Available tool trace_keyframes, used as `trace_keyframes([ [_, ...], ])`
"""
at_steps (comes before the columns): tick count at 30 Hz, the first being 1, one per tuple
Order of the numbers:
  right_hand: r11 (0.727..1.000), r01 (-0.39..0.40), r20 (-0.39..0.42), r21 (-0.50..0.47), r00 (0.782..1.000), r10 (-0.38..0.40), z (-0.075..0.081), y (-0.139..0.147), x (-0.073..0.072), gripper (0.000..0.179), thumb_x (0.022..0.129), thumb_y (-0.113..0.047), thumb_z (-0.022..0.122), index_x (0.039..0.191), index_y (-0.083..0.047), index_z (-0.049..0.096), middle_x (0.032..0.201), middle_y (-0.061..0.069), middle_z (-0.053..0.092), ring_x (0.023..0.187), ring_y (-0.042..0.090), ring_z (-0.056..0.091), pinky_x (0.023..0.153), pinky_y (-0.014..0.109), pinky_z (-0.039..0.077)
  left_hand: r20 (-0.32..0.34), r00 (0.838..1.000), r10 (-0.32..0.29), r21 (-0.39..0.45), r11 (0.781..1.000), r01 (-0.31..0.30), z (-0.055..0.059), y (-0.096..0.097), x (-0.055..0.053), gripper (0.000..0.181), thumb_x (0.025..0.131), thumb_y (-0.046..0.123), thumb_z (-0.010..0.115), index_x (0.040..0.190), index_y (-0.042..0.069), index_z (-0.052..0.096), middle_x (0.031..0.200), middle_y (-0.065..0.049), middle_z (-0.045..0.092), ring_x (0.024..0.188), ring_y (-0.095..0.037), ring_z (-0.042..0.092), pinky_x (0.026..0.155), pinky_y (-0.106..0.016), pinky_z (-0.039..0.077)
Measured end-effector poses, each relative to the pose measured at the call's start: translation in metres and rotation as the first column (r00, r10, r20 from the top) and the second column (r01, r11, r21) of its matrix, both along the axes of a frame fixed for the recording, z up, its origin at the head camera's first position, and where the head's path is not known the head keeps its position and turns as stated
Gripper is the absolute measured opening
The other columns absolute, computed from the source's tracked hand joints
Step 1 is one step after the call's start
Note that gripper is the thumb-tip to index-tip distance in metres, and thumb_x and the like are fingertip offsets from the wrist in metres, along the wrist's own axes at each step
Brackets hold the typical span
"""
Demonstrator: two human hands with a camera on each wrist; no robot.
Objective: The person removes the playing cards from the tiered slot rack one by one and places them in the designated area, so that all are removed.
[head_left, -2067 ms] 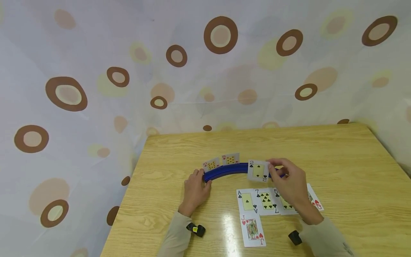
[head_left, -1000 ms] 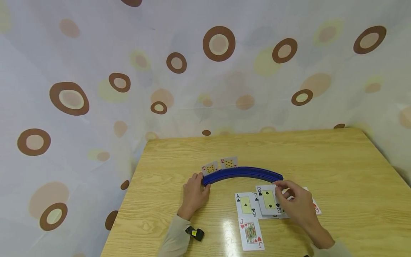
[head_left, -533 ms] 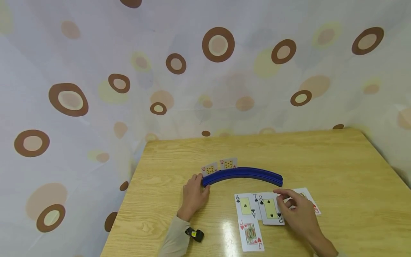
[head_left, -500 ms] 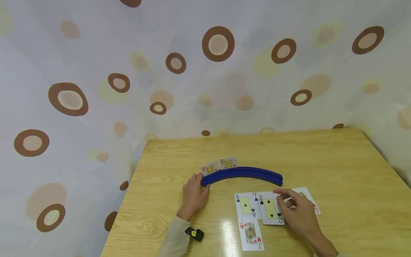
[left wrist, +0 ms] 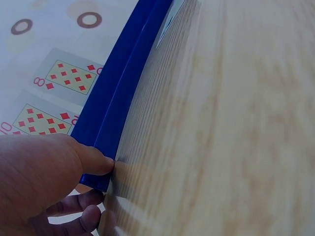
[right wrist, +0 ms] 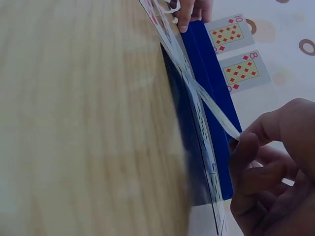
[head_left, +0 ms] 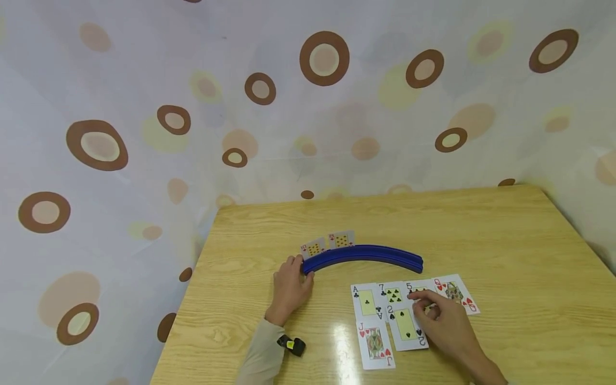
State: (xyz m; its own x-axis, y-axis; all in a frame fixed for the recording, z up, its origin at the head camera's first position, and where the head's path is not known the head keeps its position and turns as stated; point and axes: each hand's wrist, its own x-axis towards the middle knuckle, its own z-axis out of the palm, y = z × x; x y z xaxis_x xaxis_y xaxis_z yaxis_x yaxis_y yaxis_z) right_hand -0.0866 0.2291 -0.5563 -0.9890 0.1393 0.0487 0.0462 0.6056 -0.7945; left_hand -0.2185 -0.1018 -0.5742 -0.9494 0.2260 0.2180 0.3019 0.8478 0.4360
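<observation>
Hanging behind the work and down both sides: a pale cloth backdrop [head_left: 284, 117] printed with brown rings and beige spots. Next in size, a pale yellow wood-grained table [head_left: 505, 240], glossy at the front. On it, a glossy blue arc-shaped card holder [head_left: 363, 253].

Right hand [head_left: 445, 321]: thumb and forefinger closed together in a pinch; the right wrist view shows a thin card edge between them. Left hand [head_left: 291, 282], below a beige sleeve [head_left: 261, 350]: closed round the holder's left end.

Pinched card, a white two of spades [head_left: 403, 327] with a yellow centre panel: near the table's front, below the holder, tilted, its right side raised to the fingers, in front of the seven and five. White jack of hearts [head_left: 375, 346] lies below the ace of clubs [head_left: 367, 302]. Row runs rightward from that ace: seven of clubs [head_left: 394, 295], five of clubs [head_left: 417, 286], queen of hearts [head_left: 454, 293].

Ten of diamonds [head_left: 314, 249] and eight of diamonds [head_left: 341, 240] stand at the holder's left part. Smallest: a black strap piece with yellow patch [head_left: 292, 345] at the left wrist.
</observation>
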Motion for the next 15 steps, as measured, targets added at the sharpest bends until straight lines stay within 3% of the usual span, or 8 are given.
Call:
trace_keyframes([
  [6,1.0,-0.005,0.097,0.008,0.995,0.004,-0.0013,-0.0001,0.0087,0.019,0.096,-0.006,0.072,0.112,-0.011,0.081,0.088,0.001,0.072,0.059,0.004,0.05,0.057,0.023,0.041,0.01,1.0,-0.002,0.006,1.0,0.002,-0.0007,-0.0005,0.0008,0.044,0.101,0.024,0.075,0.137,0.0,0.065,0.119,-0.018,0.072,0.103,-0.037,0.07,0.08,-0.053,0.051],
  [15,0.999,-0.03,0.059,0.037,0.998,0.028,-0.0062,-0.0004,0.0099,0.017,0.093,-0.004,0.072,0.106,-0.011,0.081,0.08,-0.003,0.068,0.056,0.001,0.045,0.054,0.022,0.038,-0.013,1.0,-0.005,0.005,1.0,0.005,-0.0024,-0.0007,-0.0011,0.041,0.101,0.024,0.076,0.134,0.002,0.066,0.116,-0.017,0.072,0.1,-0.037,0.071,0.078,-0.051,0.051],
])
